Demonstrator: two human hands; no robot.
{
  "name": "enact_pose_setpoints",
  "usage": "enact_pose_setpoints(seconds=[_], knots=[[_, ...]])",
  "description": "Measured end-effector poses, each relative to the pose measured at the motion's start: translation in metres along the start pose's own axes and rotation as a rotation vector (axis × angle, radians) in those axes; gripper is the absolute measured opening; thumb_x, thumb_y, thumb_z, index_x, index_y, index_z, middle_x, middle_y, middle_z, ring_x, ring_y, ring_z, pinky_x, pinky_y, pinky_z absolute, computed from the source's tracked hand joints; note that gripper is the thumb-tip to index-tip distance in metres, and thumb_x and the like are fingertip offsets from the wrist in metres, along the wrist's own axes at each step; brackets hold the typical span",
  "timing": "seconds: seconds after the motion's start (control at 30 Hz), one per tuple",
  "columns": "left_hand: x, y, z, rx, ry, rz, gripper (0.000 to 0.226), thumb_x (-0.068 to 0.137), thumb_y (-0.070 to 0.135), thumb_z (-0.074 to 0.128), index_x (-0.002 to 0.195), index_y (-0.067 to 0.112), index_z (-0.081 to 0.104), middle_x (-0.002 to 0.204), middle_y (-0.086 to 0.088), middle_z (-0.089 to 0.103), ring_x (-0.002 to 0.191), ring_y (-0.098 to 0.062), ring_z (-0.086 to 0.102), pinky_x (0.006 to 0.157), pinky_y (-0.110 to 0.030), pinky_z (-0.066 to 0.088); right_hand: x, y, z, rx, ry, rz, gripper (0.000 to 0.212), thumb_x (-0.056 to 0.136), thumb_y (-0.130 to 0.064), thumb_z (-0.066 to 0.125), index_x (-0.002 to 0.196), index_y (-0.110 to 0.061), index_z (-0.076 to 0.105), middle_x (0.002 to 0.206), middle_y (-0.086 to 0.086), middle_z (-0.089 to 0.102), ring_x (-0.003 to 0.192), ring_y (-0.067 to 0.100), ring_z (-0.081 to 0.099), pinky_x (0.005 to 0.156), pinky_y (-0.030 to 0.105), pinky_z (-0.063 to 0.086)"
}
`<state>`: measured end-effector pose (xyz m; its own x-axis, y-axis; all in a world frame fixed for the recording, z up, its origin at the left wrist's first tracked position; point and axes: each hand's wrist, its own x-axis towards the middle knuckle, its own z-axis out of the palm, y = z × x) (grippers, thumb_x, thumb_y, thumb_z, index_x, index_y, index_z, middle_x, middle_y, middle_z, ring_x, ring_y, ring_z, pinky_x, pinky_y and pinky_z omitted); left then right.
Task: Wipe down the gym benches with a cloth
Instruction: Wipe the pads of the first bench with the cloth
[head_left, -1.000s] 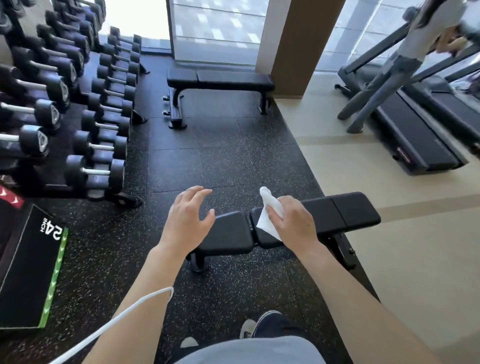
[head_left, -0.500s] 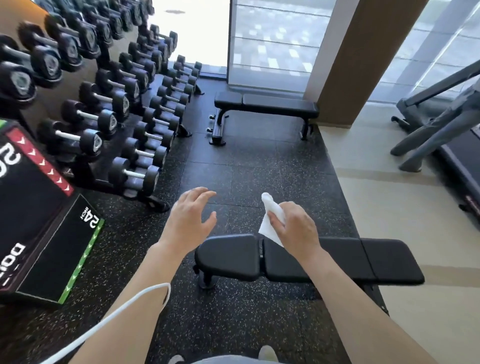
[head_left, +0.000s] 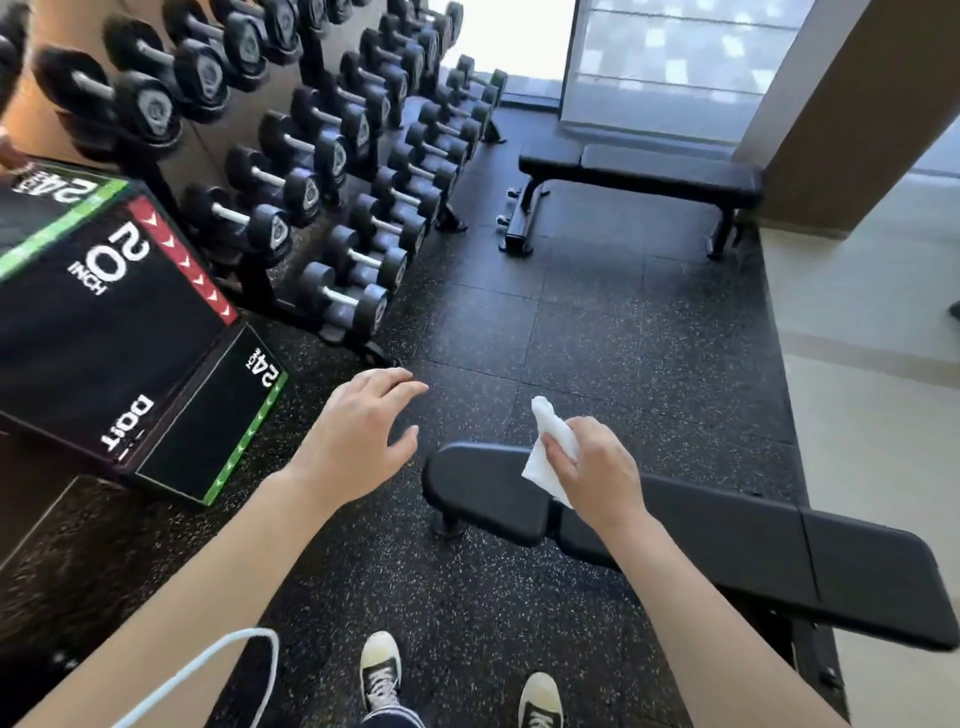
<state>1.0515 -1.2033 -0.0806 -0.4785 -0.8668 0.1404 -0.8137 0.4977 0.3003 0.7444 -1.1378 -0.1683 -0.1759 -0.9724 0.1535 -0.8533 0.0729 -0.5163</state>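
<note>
My right hand (head_left: 597, 470) has its fingers curled round a crumpled white cloth (head_left: 550, 447), soft and creased, one twisted end poking up past my knuckles and a flat corner hanging below them. The hand sits over the near bench (head_left: 727, 540), a long black pad of smooth, slightly shiny vinyl with rounded edges, split by seams into sections; whether the cloth touches the pad I cannot tell. My left hand (head_left: 358, 441) hangs over the floor to the left of the bench's rounded end, fingers spread and loosely bent, gripping nothing. The floor (head_left: 597, 322) there is dark rubber tile flecked with pale specks, giving way to smooth beige flooring on the right. A second flat black bench (head_left: 644, 174) stands far off by the window on a metal frame. Along the left, rows of rubber-headed dumbbells (head_left: 343, 299) with bright metal handles fill a sloping rack. Nearer left sits a black box (head_left: 119, 332) with red and green edging. My canvas sneakers (head_left: 382, 670) show at the bottom.
</note>
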Motion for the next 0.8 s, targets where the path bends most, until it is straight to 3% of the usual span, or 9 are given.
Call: enact_pose_setpoints(seconds=[0.17, 0.37, 0.57, 0.73, 0.8], knots=[[0.018, -0.028, 0.007, -0.038, -0.016, -0.027, 0.052, 0.096, 0.029, 0.070, 0.146, 0.020, 0.059, 0.150, -0.001, 0.055, 0.143, -0.024, 0.046, 0.118, -0.046, 0.040, 0.011, -0.024, 0.027, -0.010, -0.022, 0.035, 0.035, 0.101, -0.052, 0.051, 0.104, -0.019, 0.063, 0.091, -0.009, 0.058, 0.083, 0.015, 0.053, 0.069, 0.030, 0.037], [0.028, -0.075, 0.067, -0.149, -0.070, -0.030, 0.053, 0.094, 0.027, 0.070, 0.146, 0.019, 0.059, 0.149, 0.000, 0.055, 0.140, -0.024, 0.048, 0.117, -0.047, 0.041, 0.031, -0.038, 0.082, -0.068, -0.025, 0.084, 0.033, 0.102, -0.050, 0.054, 0.102, -0.018, 0.063, 0.092, -0.006, 0.060, 0.083, 0.016, 0.055, 0.069, 0.033, 0.045], [0.025, -0.140, 0.155, -0.183, -0.109, -0.076, 0.054, 0.095, 0.028, 0.069, 0.147, 0.019, 0.058, 0.150, 0.002, 0.055, 0.142, -0.022, 0.047, 0.118, -0.046, 0.042, 0.037, -0.026, 0.189, 0.026, -0.028, 0.128, 0.035, 0.099, -0.058, 0.047, 0.103, -0.027, 0.062, 0.089, -0.014, 0.057, 0.082, 0.008, 0.052, 0.070, 0.031, 0.044], [0.018, -0.195, 0.255, -0.220, -0.125, -0.183, 0.056, 0.098, 0.033, 0.064, 0.152, 0.023, 0.052, 0.154, 0.008, 0.049, 0.146, -0.013, 0.040, 0.123, -0.041, 0.036, 0.027, 0.017, 0.290, 0.059, -0.090, 0.117, 0.025, 0.098, -0.060, 0.049, 0.111, -0.040, 0.056, 0.093, -0.022, 0.056, 0.088, 0.002, 0.053, 0.074, 0.023, 0.041], [0.018, -0.212, 0.299, -0.246, -0.127, -0.222, 0.057, 0.099, 0.034, 0.064, 0.153, 0.025, 0.050, 0.155, 0.010, 0.047, 0.147, -0.012, 0.038, 0.123, -0.041, 0.035, 0.029, 0.035, 0.329, 0.075, -0.098, 0.109, 0.025, 0.097, -0.060, 0.051, 0.112, -0.040, 0.056, 0.095, -0.021, 0.059, 0.090, 0.003, 0.055, 0.074, 0.025, 0.045]])
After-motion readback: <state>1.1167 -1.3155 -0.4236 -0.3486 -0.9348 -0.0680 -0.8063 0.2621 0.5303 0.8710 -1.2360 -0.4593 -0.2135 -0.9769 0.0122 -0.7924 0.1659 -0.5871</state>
